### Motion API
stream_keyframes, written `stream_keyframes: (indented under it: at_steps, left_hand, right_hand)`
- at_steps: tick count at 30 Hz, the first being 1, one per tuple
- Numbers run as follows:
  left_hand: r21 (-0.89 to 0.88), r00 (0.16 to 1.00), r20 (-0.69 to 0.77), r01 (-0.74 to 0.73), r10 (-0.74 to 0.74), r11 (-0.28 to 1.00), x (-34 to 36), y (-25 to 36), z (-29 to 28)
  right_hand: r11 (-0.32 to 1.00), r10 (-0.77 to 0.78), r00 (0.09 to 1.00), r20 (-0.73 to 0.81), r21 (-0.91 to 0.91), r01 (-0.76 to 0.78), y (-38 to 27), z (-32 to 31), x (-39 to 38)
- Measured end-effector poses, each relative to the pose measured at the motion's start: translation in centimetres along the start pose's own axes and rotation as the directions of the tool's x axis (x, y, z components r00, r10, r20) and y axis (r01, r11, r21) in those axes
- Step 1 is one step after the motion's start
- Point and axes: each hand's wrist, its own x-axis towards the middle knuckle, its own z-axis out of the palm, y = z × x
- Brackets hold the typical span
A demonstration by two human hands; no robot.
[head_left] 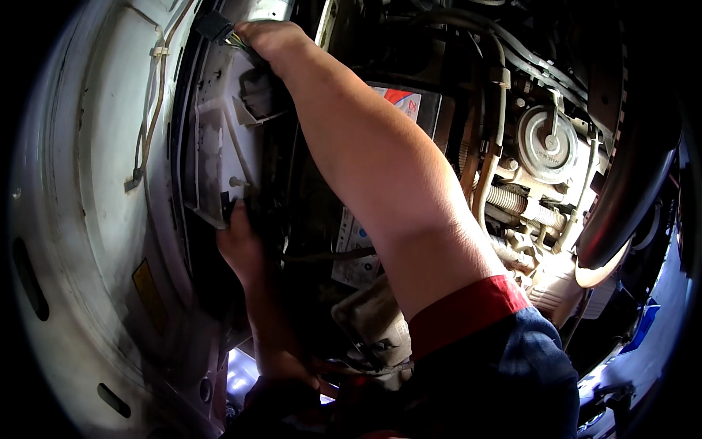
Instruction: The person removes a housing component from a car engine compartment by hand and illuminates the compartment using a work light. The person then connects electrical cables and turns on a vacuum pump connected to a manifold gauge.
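Note:
My right forearm reaches diagonally across the engine bay to my right hand, which is closed on a black wire connector with thin coloured wires at the upper left. Below it, a pale whitish housing with dirty patches runs along the inner body panel. My left hand is closed around the lower end of this housing, its thumb against a small black piece. Some of the fingers of both hands are hidden behind these parts.
A white-painted body panel with cables lines the left. A battery lies partly behind my forearm. At the right are hoses, a round metal cover, a corrugated pipe and a thick dark curved tube.

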Motion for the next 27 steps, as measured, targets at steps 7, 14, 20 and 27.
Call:
stream_keyframes:
  at_steps: [7, 14, 20, 27]
  left_hand:
    - [-0.707, 0.952, 0.181, 0.299, -0.245, 0.640, 0.6, 1.3, -0.2]
    - [-0.679, 0.881, 0.315, 0.470, -0.354, 0.564, 7.8, -2.8, -3.3]
    - [-0.623, 0.935, 0.237, 0.355, -0.265, 0.697, 7.9, -4.4, -4.7]
    - [-0.504, 0.980, 0.183, 0.162, -0.078, 0.848, 3.8, -2.5, -0.6]
  right_hand:
    - [0.996, 0.040, 0.999, 0.017, -0.084, -0.038, -0.3, -0.4, 1.0]
    - [0.988, -0.013, 1.000, -0.011, -0.155, 0.011, -0.4, -0.5, -0.1]
    - [0.973, 0.212, 0.975, 0.068, -0.111, -0.203, -2.5, 0.5, -0.5]
    - [0.916, 0.179, 0.983, -0.032, -0.359, -0.178, -0.9, -1.3, 1.8]
